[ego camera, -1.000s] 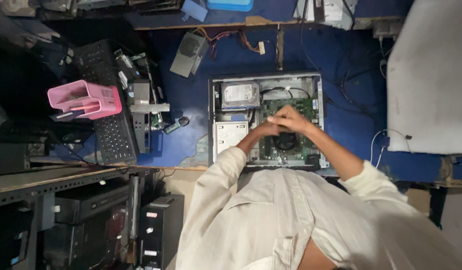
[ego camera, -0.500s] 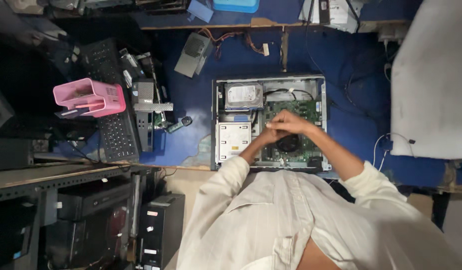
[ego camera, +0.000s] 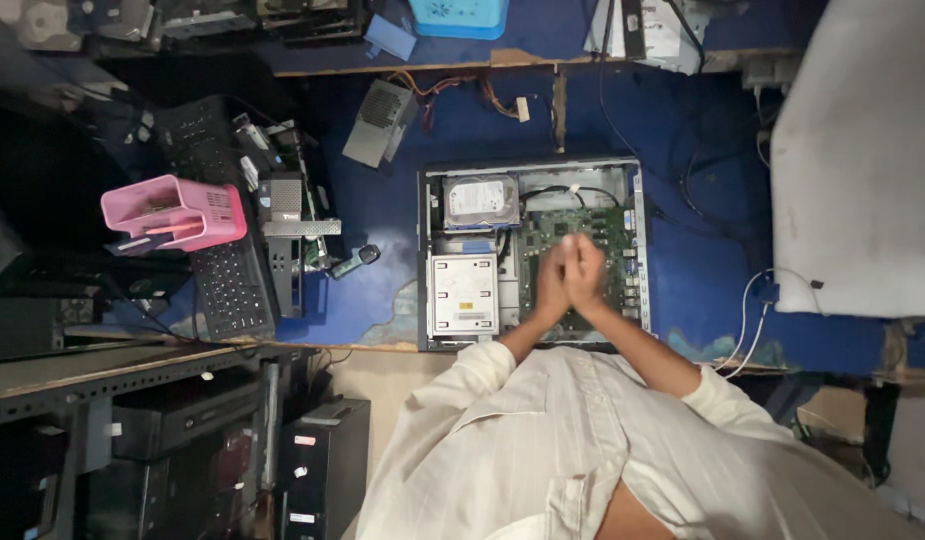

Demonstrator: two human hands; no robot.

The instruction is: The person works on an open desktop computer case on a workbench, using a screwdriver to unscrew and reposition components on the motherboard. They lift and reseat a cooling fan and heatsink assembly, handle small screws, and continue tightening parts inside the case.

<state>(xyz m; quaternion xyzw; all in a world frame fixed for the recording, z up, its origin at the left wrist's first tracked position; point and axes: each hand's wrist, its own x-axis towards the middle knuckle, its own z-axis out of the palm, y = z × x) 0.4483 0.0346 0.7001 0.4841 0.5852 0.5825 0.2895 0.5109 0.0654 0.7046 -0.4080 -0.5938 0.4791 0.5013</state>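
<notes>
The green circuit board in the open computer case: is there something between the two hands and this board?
Nothing visible. Both hands, left and right, are pressed together directly over the green circuit board inside the open computer case. Whether they hold anything cannot be told.

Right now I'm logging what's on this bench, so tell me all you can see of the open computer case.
The computer case lies flat on the blue bench, side panel off, grey metal walls. Inside: a silver hard drive at the far left, a pale optical drive nearer, a green motherboard to the right, black cables across. The left hand and right hand meet above the board.
</notes>
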